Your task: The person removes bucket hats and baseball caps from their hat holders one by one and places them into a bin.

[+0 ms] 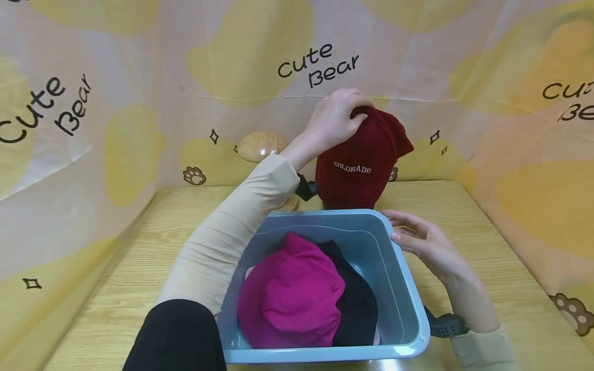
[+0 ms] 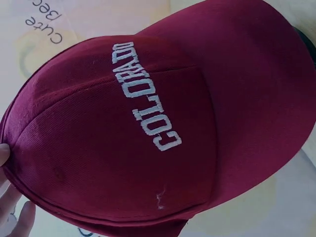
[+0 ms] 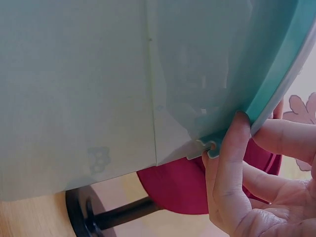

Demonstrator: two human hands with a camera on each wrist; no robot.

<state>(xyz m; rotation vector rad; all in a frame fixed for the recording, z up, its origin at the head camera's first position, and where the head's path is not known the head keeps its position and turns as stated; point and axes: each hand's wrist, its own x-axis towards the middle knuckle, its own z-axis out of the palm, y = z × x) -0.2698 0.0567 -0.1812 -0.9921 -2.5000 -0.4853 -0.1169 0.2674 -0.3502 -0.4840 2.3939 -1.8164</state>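
A dark red baseball cap (image 1: 355,188) lettered COLORADO is upright behind the basin, brim down. My left hand (image 1: 337,117) pinches its back edge between thumb and fingers; in the left wrist view the whole front of the cap (image 2: 94,143) shows. My right hand (image 1: 429,245) grips the far right corner of a light blue plastic basin (image 1: 415,304), with thumb and fingers on either side of the rim in the right wrist view. Inside the basin lie a magenta hat (image 1: 297,293) and, partly under it, a black hat (image 1: 359,304).
A stand with a glossy wooden oval top (image 1: 262,146) is behind the basin, partly hidden by my left arm. In the right wrist view a black round base with a post (image 3: 126,212) appears near the cap. A printed cloth (image 1: 232,67) hangs behind the wooden table (image 1: 139,247).
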